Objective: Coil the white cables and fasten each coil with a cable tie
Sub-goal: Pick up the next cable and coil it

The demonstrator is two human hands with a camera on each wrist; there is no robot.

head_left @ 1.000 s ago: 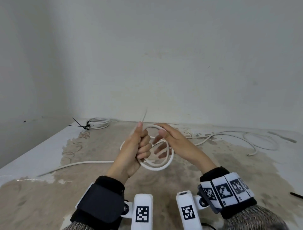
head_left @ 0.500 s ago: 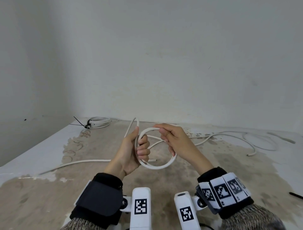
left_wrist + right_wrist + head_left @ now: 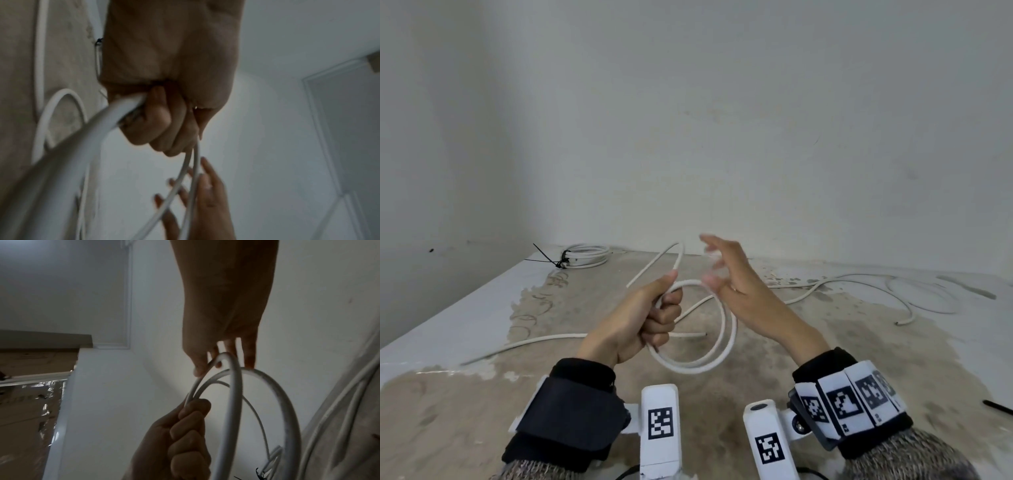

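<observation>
My left hand (image 3: 666, 308) holds a small coil of white cable (image 3: 724, 346) above the table, fingers curled round its strands. The cable's free end (image 3: 677, 262) springs up past my left thumb. My right hand (image 3: 714, 263) hovers just right of the coil's top, fingers straight and spread, blurred. In the right wrist view the right hand (image 3: 224, 352) has straight fingers right behind the cable loop (image 3: 287, 402); whether they touch it I cannot tell. The left wrist view shows my left hand (image 3: 162, 123) gripping the strands (image 3: 82, 146).
A finished coil (image 3: 587, 255) bound with a black cable tie (image 3: 558, 263) lies at the back left. Loose white cables lie on the stained table at left (image 3: 534, 342) and at right (image 3: 859, 284). A black cable tie (image 3: 998, 407) sits at the right edge.
My right hand let go of the coil's top, opened and lifted a little. The cable's free end swung up to the right of my left thumb. The left hand keeps its grip.
</observation>
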